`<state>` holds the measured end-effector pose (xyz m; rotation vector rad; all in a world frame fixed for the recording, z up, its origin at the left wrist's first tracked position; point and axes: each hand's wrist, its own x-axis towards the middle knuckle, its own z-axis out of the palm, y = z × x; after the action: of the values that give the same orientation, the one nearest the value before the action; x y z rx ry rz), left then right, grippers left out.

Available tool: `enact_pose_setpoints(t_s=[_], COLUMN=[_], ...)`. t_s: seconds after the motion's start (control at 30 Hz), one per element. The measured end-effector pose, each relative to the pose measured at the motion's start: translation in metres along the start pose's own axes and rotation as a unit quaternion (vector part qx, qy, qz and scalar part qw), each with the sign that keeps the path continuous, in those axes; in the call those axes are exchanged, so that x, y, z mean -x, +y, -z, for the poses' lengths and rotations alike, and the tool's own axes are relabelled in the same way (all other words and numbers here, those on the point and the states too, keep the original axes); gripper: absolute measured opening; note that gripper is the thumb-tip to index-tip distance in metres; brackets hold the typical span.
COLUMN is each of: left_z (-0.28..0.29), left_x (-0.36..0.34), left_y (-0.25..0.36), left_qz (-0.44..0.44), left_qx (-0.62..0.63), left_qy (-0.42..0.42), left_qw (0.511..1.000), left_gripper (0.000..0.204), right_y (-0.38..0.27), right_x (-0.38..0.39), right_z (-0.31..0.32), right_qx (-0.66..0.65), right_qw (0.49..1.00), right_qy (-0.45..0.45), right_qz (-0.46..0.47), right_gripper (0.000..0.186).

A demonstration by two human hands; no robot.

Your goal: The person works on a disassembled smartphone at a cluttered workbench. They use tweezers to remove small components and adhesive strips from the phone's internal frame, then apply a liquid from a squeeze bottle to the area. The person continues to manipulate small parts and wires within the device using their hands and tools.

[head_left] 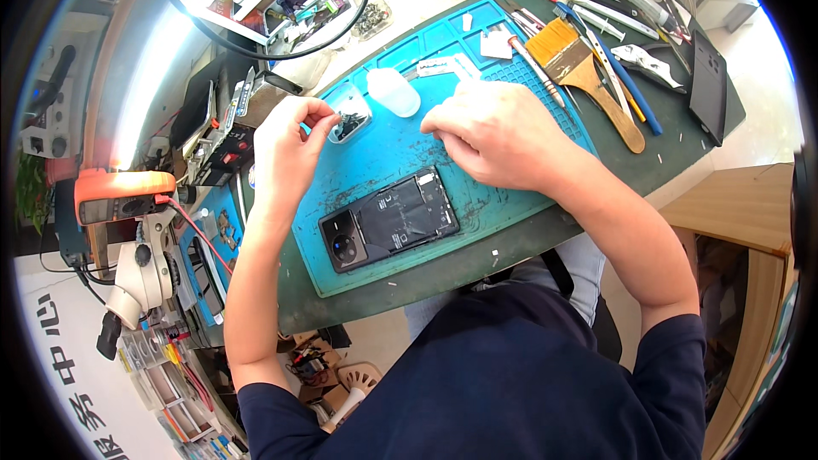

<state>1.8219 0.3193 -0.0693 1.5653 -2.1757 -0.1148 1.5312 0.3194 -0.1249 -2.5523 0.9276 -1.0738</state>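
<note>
An opened black smartphone (389, 219), back cover off, lies on the blue repair mat (400, 149). My left hand (288, 146) hovers by a small clear dish of dark screws (348, 123), thumb and forefinger pinched at its rim; whether a screw sits between them I cannot tell. My right hand (490, 132) rests on the mat just beyond the phone's right end, fingers curled together, and what they hold is hidden. A translucent white plastic piece (394, 91) lies between the two hands.
A wide paintbrush (588, 72), a blue-handled tool (626, 81), screwdrivers and tweezers lie at the far right of the dark green bench (426, 277). A black rectangular panel (708, 85) lies farther right. A microscope (141, 273), an orange meter (119, 194) and parts trays stand left.
</note>
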Motion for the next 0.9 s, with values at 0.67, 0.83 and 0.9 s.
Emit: enact_pose_setpoints(t_s=[0.67,0.83,0.9], left_z=[0.02,0.032,0.029], left_x=[0.042,0.059,0.068], left_y=[0.034,0.024,0.034], left_qz=[0.006,0.046,0.014], left_qx=[0.072,0.049,0.085], left_qy=[-0.151,-0.089,-0.028], left_qw=[0.986,0.994,0.996], left_gripper=[0.009,0.014,0.008], right_y=[0.0,-0.005,-0.008], right_x=[0.0,-0.007,-0.013], right_z=[-0.001,0.008,0.026], right_qx=[0.005,0.006,-0.008], right_qw=[1.0,0.992,0.979], right_qy=[0.002,0.106,0.142], right_qz=[0.0,-0.062,-0.148], right_gripper=[0.014,0.013,0.014])
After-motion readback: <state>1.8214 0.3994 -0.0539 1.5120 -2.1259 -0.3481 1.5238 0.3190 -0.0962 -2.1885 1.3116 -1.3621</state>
